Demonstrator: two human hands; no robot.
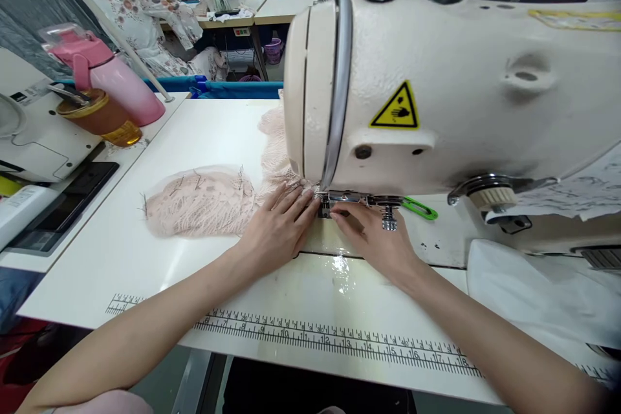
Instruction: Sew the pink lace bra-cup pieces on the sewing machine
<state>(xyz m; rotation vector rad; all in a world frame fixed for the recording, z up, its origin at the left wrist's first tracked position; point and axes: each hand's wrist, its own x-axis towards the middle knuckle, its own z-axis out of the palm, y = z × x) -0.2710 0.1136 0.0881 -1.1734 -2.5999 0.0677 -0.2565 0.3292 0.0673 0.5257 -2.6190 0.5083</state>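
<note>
My left hand lies flat, fingers stretched out and close together, on pale pink lace fabric just left of the sewing machine's presser foot. Right of the foot is my right hand, its thumb and forefinger drawn together at the foot. Machine parts hide some of its fingers, and whatever they grip cannot be made out. A rounded lace piece with dark thread ends along its edge spreads to the left. The white sewing machine blocks the view of the fabric behind its head.
A green thread snipper lies behind my right hand. White cloth is at right. A printed ruler runs along the table's front. On the left stand a pink bottle, an amber cup and a dark phone. Another person sits beyond.
</note>
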